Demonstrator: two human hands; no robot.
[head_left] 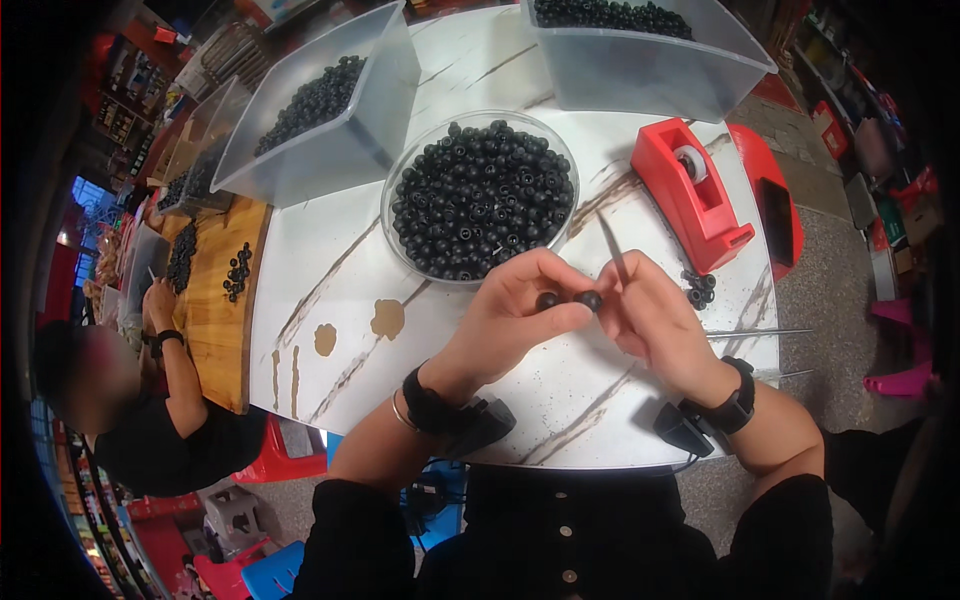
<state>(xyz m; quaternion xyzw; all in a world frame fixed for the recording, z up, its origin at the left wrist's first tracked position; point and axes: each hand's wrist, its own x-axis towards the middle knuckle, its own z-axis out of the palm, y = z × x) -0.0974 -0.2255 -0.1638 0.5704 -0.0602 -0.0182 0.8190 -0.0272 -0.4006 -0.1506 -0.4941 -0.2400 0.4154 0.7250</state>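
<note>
My left hand (520,312) is closed, with two small round black bead-like pieces (546,300) at its thumb and fingers. One of these, the right-hand piece (588,299), sits between the left thumb tip and the fingers of my right hand (655,320). My right hand is closed around a thin, narrow blade-like tool (611,243) that points up and away; its lower end is hidden by the fingers. Just beyond both hands stands a round clear bowl (388,236) heaped with black pieces (480,200), several showing a hole.
Clear bins (390,110) of black pieces stand at the far left and far right (650,75). A red tape dispenser (690,200) and several loose pieces (700,288) lie at right. Brown patches (388,318) mark the white table. Another person (170,400) works at a wooden table (215,330).
</note>
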